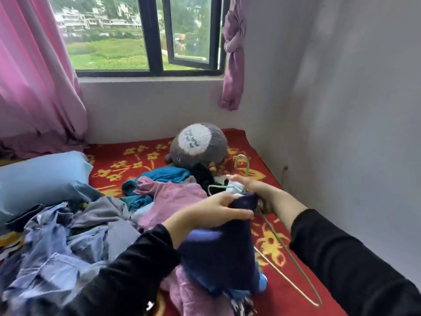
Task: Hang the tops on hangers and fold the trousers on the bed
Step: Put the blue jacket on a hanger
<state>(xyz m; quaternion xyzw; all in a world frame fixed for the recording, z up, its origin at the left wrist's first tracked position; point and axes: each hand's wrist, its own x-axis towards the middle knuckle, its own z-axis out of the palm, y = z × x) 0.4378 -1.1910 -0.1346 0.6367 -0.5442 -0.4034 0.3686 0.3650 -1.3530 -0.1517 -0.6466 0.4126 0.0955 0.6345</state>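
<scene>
A dark navy top (223, 254) hangs bunched in front of me over the bed. My left hand (211, 213) grips its upper edge from the left. My right hand (257, 192) holds the neck of a green wire hanger (293, 256), whose hook (241, 164) points up and whose right arm slants down toward the near right. The hanger's left end is partly inside the top. A heap of clothes lies on the left: pink tops (173, 197), a teal garment (168, 174) and blue denim trousers (59, 245).
The bed has a red blanket with yellow flowers (287, 293). A grey plush toy (198, 144) sits at the far end under the window. A light blue pillow (38, 176) lies at left. A grey wall (341, 110) runs along the bed's right side.
</scene>
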